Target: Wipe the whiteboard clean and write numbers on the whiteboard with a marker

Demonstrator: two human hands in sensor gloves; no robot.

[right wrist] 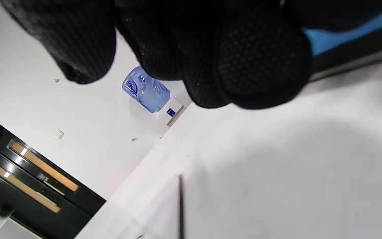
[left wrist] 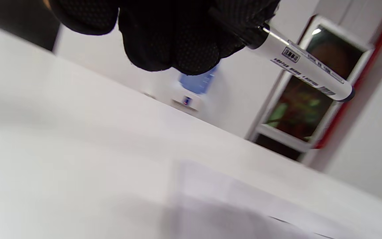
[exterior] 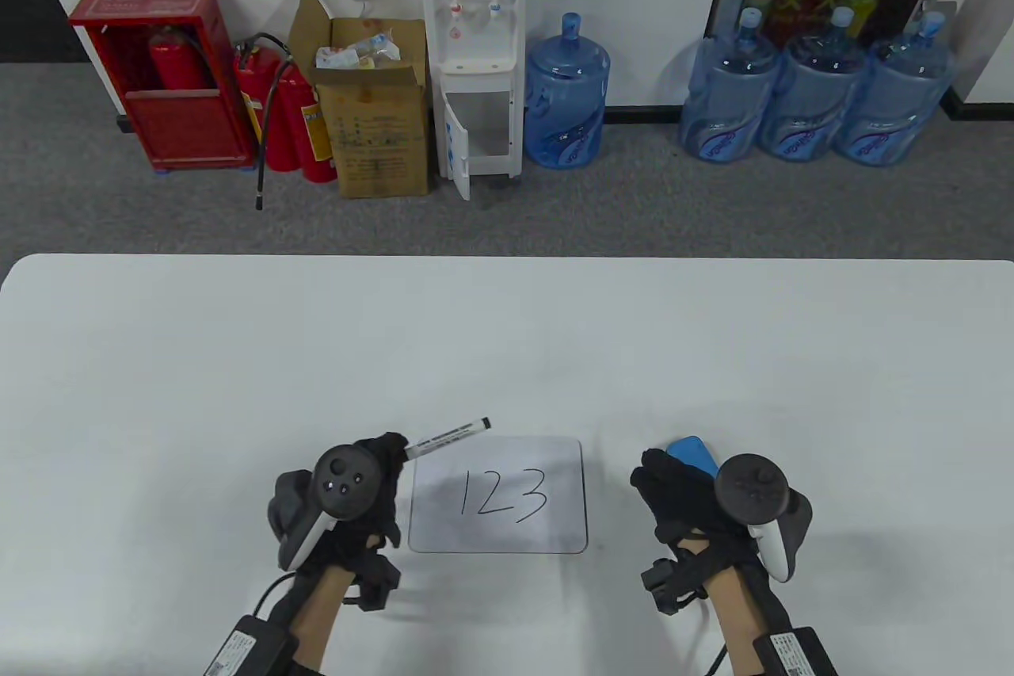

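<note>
A small whiteboard (exterior: 497, 495) lies flat near the table's front edge, with "123" written on it in black. Just left of it, my left hand (exterior: 372, 482) grips a white marker (exterior: 449, 434) whose capped end points up and to the right; in the left wrist view the marker (left wrist: 305, 71) juts from the curled gloved fingers (left wrist: 174, 43). Right of the board, my right hand (exterior: 673, 490) holds a blue eraser (exterior: 693, 454). In the right wrist view the curled fingers (right wrist: 237, 59) cover most of the eraser (right wrist: 347, 35), above the board's edge (right wrist: 180, 205).
The white table (exterior: 507, 343) stretches far and wide behind the board. Beyond it on the floor stand a water dispenser (exterior: 474, 42), several blue water bottles (exterior: 816, 85), a cardboard box (exterior: 372, 105) and red fire extinguishers (exterior: 281, 109).
</note>
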